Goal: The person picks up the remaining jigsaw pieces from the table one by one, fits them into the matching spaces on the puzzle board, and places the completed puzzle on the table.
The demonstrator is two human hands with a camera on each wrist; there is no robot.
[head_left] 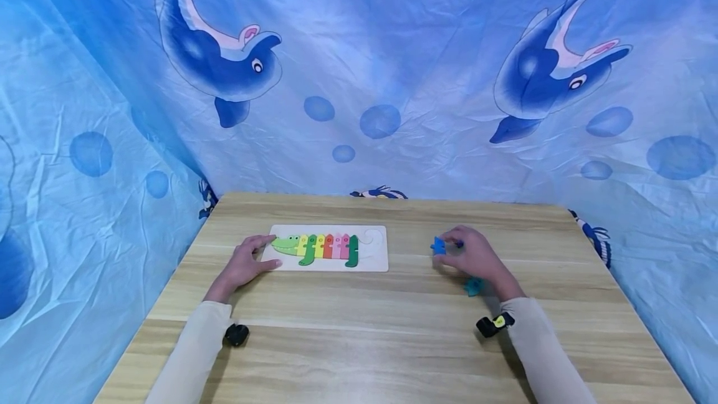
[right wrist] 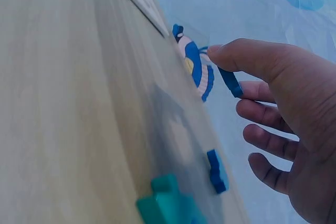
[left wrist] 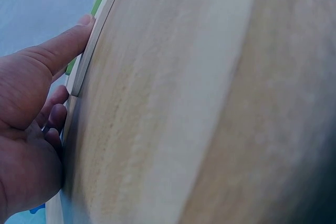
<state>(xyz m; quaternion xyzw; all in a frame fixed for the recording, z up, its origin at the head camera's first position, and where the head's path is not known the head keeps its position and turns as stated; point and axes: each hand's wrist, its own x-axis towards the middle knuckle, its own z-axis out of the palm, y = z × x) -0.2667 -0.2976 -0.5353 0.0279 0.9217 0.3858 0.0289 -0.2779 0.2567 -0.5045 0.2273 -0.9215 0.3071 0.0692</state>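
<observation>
A white puzzle board [head_left: 373, 260] lies on the table, with a crocodile [head_left: 328, 247] of coloured pieces set in it, from a green head to a dark green leg. An outlined curled tail space shows at its right end. My left hand [head_left: 244, 260] rests at the board's left end, its thumb [left wrist: 73, 40] straight along the front edge. Between thumb and index finger, my right hand [head_left: 468, 254] pinches a blue puzzle piece [head_left: 439, 245] above the table, right of the board. The other right fingers are spread loosely below, holding nothing.
On the table by the right hand lie a teal puzzle piece [head_left: 473, 286] and another blue piece [right wrist: 217, 171], mostly hidden behind the fingers in the head view. A blue dolphin-print curtain [head_left: 359, 80] hangs around the wooden table [head_left: 348, 335].
</observation>
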